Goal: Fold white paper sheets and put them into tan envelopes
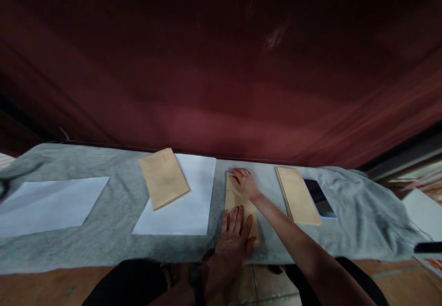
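A long brown paper envelope (231,199) lies lengthwise on the grey cloth in front of me. My left hand (235,230) rests flat on its near half with the fingers spread. On the far end of the same envelope, my right hand (244,182) lies palm down, fingers stretched out and pointing left. Neither hand grips anything. To the right is a small stack of similar brown envelopes (299,198). Left of my hands, a folded brown envelope or packet (164,177) sits at an angle, partly covering a white paper sheet (186,221).
Grey cloth (113,246) covers the narrow bench. A second white sheet (51,204) lies at the far left. A dark-screened phone (319,198) is beside the envelope stack. Behind the bench rises a dark red panel (214,89). Tiled floor (276,285) shows below.
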Available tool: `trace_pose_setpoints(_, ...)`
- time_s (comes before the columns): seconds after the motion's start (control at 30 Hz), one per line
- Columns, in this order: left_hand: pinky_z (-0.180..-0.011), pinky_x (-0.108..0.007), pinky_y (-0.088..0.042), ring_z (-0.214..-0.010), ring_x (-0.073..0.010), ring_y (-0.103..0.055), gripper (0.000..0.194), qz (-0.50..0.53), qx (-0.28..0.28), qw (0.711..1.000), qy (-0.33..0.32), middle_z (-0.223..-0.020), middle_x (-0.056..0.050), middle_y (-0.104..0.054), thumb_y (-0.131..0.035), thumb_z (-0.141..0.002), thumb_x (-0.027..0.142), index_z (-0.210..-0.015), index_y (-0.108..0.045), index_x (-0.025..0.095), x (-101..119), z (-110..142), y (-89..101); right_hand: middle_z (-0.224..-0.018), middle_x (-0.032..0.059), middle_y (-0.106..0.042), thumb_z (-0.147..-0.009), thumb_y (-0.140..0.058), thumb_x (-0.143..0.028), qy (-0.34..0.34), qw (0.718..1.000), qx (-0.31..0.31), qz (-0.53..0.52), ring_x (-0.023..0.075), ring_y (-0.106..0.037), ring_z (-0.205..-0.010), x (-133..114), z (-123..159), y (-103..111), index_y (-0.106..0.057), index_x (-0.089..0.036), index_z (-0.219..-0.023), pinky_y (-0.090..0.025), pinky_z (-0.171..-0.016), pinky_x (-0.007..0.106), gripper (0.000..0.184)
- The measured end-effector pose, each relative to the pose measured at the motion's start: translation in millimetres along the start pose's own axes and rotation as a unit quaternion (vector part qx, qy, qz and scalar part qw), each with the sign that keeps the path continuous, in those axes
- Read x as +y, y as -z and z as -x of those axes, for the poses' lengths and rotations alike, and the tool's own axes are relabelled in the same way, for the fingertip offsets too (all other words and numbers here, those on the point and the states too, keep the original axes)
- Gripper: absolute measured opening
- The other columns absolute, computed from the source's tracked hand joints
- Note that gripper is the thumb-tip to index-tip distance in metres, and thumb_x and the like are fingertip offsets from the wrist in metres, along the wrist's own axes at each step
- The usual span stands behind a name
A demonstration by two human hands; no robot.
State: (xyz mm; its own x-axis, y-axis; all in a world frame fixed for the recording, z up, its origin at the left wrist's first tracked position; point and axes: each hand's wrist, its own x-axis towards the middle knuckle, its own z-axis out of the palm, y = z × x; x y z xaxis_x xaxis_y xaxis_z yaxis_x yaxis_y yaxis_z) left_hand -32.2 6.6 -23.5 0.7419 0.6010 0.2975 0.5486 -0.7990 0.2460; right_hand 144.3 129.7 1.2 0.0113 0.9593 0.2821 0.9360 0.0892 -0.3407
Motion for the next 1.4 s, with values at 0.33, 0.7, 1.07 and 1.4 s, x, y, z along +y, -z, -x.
trace_pose_setpoints(0.33,-0.115,-0.063,-0.019,-0.145,-0.0383,-0.034,0.063,-0.045,-0.026,0.999,-0.017,-0.158,-0.021,-0.035,-0.044,-0.098,0.048,-0.154,-0.032,0.022,0,-2,3.0,-0.118,0.0105,-0.065,-0.098,-0.051,-0.031,-0.005,0.999,0.034,0.032,0.0247,-0.053,-0.113,-1,-12,-12,-0.065,-0.019,-0.116,-0.041,-0.099,0.039,0.026)
trace_pose_setpoints(0.7,-0.116,-0.063,-0.022,-0.147,-0.0365,-0.029,0.054,0.006,-0.077,0.997,-0.004,-0.157,-0.012,-0.04,-0.038,-0.1,0.054,-0.147,-0.045,0.029,-2,-5,5.6,-0.158,0.0039,-0.038,-0.106,-0.029,-0.035,0.083,0.992,-0.081,0.044,0.0199,-0.034,-0.146,-5,60,-3,-0.04,-0.026,-0.151,-0.025,-0.121,0.046,0.046)
trace_pose_setpoints(1.07,-0.12,-0.058,-0.019,-0.149,-0.0302,-0.027,0.052,0.024,-0.059,0.994,-0.087,-0.163,-0.004,-0.028,-0.043,-0.099,0.054,-0.149,-0.039,0.04,-14,6,16.8,-0.159,0.0097,-0.034,-0.105,-0.033,-0.038,0.035,0.992,-0.043,0.11,0.023,-0.032,-0.147,-1,56,-1,-0.035,-0.018,-0.153,-0.023,-0.122,0.046,0.052)
trace_pose_setpoints(1.4,-0.117,-0.04,-0.035,-0.141,-0.0182,-0.042,0.047,0.104,-0.132,0.979,-0.116,-0.151,-0.004,-0.049,-0.035,-0.104,0.041,-0.147,-0.046,0.026,-24,6,42.9,-0.16,0.0029,-0.033,-0.107,-0.023,-0.041,0.08,0.989,-0.122,0.01,0.0156,-0.029,-0.148,-3,166,45,-0.027,-0.025,-0.156,-0.024,-0.123,0.041,0.051)
